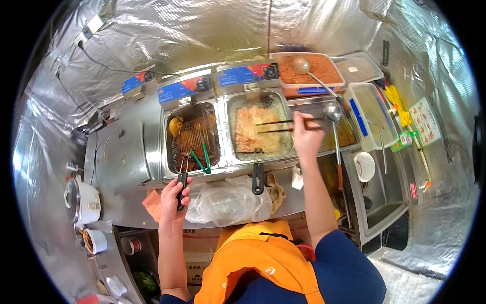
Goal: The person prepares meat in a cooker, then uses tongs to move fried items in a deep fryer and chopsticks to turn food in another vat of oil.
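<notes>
Left hand: my left hand (173, 198) is wrapped around the black handle (181, 188) of the fry basket (192, 136), fingers curled tight, down at the near edge of the surface (126, 207).
Right hand: my right hand (306, 136) is pinching a pair of long dark chopsticks (276, 126), fingers bunched on the right ends.
Basket position: it sits in the left fryer vat (191, 139), dead ahead of my left hand, with browned pieces inside.
Basket axis: the handle runs from the basket rim straight back toward me, nearly in line with my left forearm.
Chopstick axis: they lie almost level across the view, tips pointing left from my right hand over the right vat (259, 127).
What the tips reach: the pale battered slab (255, 129) floating in the oil; I judge the tips are at or just above it, but I cannot tell contact.
Nearer hand: left owns the basket, right owns the slab; the two are well apart, one vat each.
Second handle: another black handle (258, 178) sticks out toward me from the right vat, untouched, between my arms.
Near obstacle: a crumpled clear plastic bag (230, 202) lies on the surface just beside my left hand.
Off to the right: two ladles (324, 96) rest over the trays beyond my right hand.
</notes>
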`<act>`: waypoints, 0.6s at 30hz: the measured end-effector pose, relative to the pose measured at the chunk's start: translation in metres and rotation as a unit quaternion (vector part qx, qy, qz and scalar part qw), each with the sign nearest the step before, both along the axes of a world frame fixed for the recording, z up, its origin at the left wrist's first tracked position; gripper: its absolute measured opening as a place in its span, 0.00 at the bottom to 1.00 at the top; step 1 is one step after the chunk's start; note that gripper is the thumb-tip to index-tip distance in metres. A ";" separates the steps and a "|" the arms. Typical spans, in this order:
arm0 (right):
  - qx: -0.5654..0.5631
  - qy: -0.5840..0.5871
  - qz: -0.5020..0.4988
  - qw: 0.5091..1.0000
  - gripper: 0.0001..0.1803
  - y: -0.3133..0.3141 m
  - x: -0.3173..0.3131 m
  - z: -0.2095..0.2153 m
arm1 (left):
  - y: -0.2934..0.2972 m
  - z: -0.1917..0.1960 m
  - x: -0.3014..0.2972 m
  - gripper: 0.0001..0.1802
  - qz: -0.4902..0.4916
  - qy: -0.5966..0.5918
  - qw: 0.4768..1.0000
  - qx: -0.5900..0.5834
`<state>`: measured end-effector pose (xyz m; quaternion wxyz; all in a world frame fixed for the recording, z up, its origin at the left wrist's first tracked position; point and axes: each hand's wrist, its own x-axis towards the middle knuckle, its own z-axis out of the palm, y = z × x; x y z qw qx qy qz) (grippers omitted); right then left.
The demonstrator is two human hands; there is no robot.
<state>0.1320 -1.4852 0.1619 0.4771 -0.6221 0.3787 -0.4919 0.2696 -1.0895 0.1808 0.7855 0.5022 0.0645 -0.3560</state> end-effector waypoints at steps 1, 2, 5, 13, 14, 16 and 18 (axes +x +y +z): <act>-0.015 0.010 0.031 0.999 0.13 0.010 -0.008 0.009 | 0.002 0.004 0.003 0.16 -0.003 -0.007 1.000 -0.006; -0.013 0.019 0.054 0.998 0.12 0.014 -0.002 -0.009 | 0.001 0.008 0.004 0.16 -0.016 -0.008 1.000 -0.009; -0.081 0.056 0.058 0.994 0.10 -0.004 0.019 -0.058 | -0.005 0.039 -0.001 0.17 -0.019 -0.038 0.999 -0.007; -0.140 0.108 0.076 0.981 0.09 -0.016 0.038 -0.011 | 0.005 0.046 -0.011 0.19 -0.029 -0.072 0.997 -0.004; -0.146 0.073 0.063 0.985 0.08 0.001 0.031 0.013 | 0.000 0.053 -0.020 0.18 -0.003 -0.063 0.998 0.011; -0.100 0.015 0.098 0.990 0.07 0.016 0.028 0.004 | -0.001 0.039 -0.018 0.18 -0.018 -0.072 0.997 -0.002; -0.110 0.085 0.129 0.982 0.08 0.002 0.032 -0.047 | -0.006 0.037 -0.020 0.18 -0.035 -0.068 0.997 0.004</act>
